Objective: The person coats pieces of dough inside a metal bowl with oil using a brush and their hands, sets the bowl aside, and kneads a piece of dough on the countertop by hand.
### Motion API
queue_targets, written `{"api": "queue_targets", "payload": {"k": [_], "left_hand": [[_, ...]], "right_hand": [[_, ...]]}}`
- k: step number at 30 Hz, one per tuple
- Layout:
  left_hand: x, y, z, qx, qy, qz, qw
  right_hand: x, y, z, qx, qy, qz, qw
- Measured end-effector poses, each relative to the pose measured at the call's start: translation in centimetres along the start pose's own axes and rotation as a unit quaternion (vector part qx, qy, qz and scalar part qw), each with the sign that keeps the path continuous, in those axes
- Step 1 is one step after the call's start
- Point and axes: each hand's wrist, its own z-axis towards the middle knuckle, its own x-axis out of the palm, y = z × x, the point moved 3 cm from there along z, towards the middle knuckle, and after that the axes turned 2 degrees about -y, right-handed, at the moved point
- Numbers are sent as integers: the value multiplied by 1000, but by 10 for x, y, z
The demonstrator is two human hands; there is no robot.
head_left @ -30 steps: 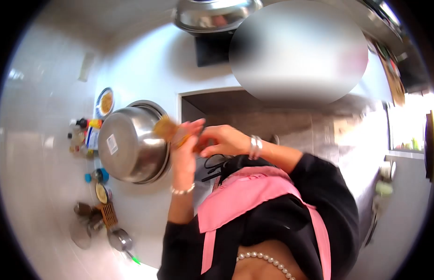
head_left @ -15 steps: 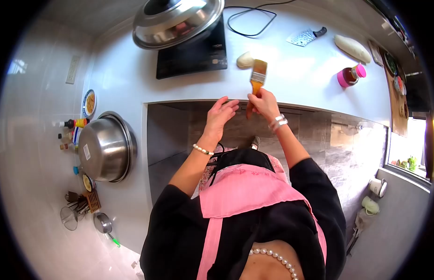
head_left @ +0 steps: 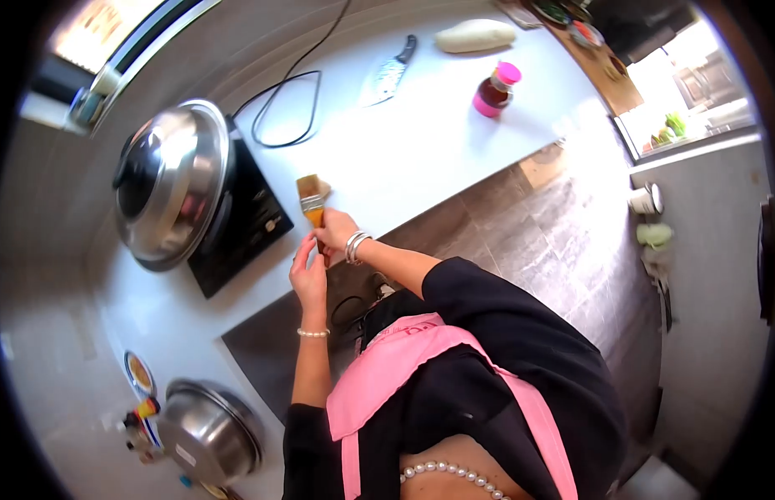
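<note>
My right hand [head_left: 337, 230] is closed around the handle of a flat pastry brush [head_left: 311, 193], its wide bristles pointing up and away from me. My left hand [head_left: 307, 273] is just left of the handle, fingers stretched out. Its fingertips come close to the handle and my right hand; whether they touch is unclear. Behind the bristles a small pale lump [head_left: 324, 186] lies on the white counter [head_left: 404, 158], partly hidden by the brush. To the left, a lidded steel pot [head_left: 183, 187] stands on a black induction cooker [head_left: 252, 237].
A cleaver [head_left: 392, 75], a long white radish-like vegetable [head_left: 475, 37] and a pink-capped bottle [head_left: 497, 90] lie or stand farther back. A black cable [head_left: 287, 125] loops behind the cooker. At lower left are a steel basin [head_left: 208, 433] and a small dish [head_left: 139, 372].
The view has turned, so the counter now runs diagonally. My left hand has come closer to the brush and my right hand. The brush stays in my right hand.
</note>
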Motion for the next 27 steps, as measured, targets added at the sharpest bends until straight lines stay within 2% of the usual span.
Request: {"api": "queue_targets", "payload": {"k": [2, 3, 6, 7, 9, 10, 11, 14, 18, 20, 22, 24, 25, 27], "left_hand": [[-3, 7, 2, 85, 1, 124, 989], [-1, 4, 2, 93, -3, 140, 986], [-4, 5, -2, 167, -16, 144, 975], [-1, 0, -4, 176, -16, 113, 978], [6, -16, -8, 192, -8, 102, 976], [13, -23, -9, 198, -5, 89, 976], [22, -28, -6, 172, -7, 65, 983], [60, -45, 0, 96, -4, 14, 995], [139, -65, 20, 49, 13, -32, 998], [175, -72, 26, 29, 27, -48, 998], [202, -80, 22, 13, 22, -74, 997], [218, -86, 21, 22, 16, -62, 998], [222, -90, 19, 18, 3, -61, 998], [222, -91, 16, 4, -39, -65, 997]], "right_hand": [[-7, 11, -12, 23, 26, 19, 999], [-11, 13, -15, 33, 41, 30, 998], [-43, 4, -27, -72, -42, -113, 990], [-70, 3, -33, -87, -69, -77, 991], [-150, -2, -54, -69, -175, -14, 982], [-196, -4, -70, -53, -259, 35, 964], [-238, -21, -77, -67, -370, 10, 927], [-347, -99, -70, 42, -486, 203, 849], [-388, -123, -27, 36, -284, 304, 908], [-388, -120, -12, 16, -188, 360, 914], [-390, -120, -3, 33, -156, 397, 904], [-394, -128, 5, 68, -178, 412, 891], [-399, -129, 8, 61, -210, 366, 905], [-409, -126, 10, 37, -190, 337, 921]]}}
